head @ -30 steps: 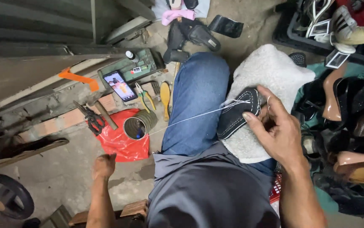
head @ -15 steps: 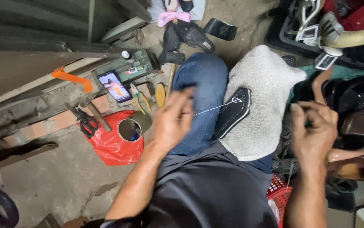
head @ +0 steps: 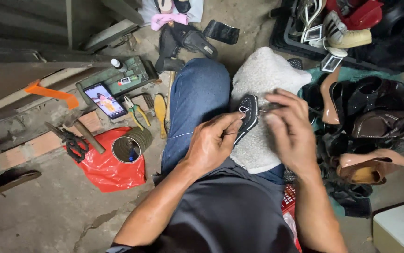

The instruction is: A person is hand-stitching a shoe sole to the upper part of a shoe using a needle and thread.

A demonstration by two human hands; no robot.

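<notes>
Tools at far left: I see a dark wooden-handled hammer (head: 81, 132), an open round tin can (head: 129, 146) on a crumpled red plastic bag (head: 103, 171), and a lit smartphone (head: 104, 100); all lie well apart from my hands.

Thread: a thin white thread (head: 179, 136) runs from the sole out over the blue-jeaned knee (head: 193, 103). As I judge it, this slack could snag on the knee or tangle and spoil the stitch.

Left hand (head: 210, 146): it is closed in a pinch on the near edge of the black stitched shoe sole (head: 246, 117). If this pinch loosens, I reckon the sole slides off the fleece.

Sole's place: it lies on the white fleecy cloth (head: 263, 79) over my right thigh, between both hands.

Right hand (head: 290, 129): its fingers are curled at the sole's far edge and blurred; I cannot tell what it grips. A needle, if there, could prick a fingertip.

Change from half a second ago: the left hand has come in from mid-pull to the sole; the right has returned from beside the shoe pile (head: 370, 122).
</notes>
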